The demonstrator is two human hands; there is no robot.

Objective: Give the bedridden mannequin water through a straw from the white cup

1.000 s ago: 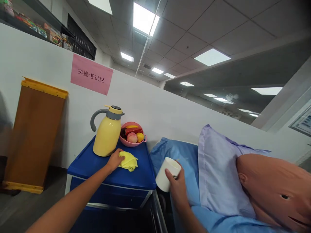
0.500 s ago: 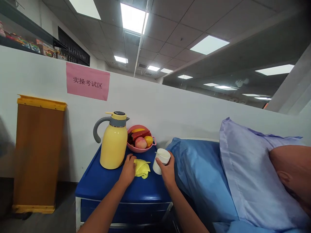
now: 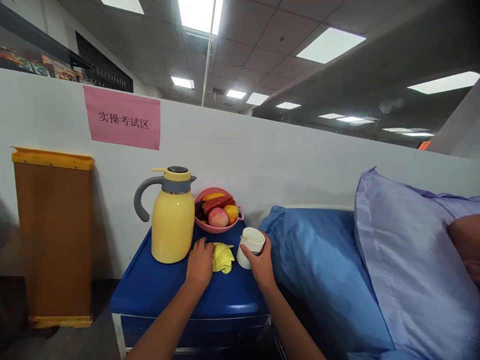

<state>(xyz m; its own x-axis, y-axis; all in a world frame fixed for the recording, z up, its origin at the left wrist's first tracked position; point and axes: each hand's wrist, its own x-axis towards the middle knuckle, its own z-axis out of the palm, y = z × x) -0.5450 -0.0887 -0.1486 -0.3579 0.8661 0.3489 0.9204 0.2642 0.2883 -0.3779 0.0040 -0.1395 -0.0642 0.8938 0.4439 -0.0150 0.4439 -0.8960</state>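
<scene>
My right hand (image 3: 261,260) is wrapped round a white cup (image 3: 245,257), thumb on the near side and fingers behind it. The cup leans slightly to the right, and a small pale strip shows at its rim. Palm down, my left hand (image 3: 200,262) rests on the blue cabinet top (image 3: 150,290), fingers slightly apart. Against its right side lies a crumpled yellow cloth (image 3: 222,258); whether the fingers grip it is hidden. A yellow thermos jug (image 3: 172,227) with a grey handle stands left of this hand. Behind the cloth is a pink basket (image 3: 210,230) of fruit.
To the right, a blue pillow (image 3: 318,265) and a lilac pillow (image 3: 405,260) lie beside the cabinet, with part of a head (image 3: 465,237) at the edge. A white partition (image 3: 300,160) carries a pink sign (image 3: 123,119). A brown board (image 3: 54,240) leans at left.
The view has shifted slightly, moving the pillows right and the board left. My left hand has settled a little lower beside the cloth. My right hand keeps hold of the cup.
</scene>
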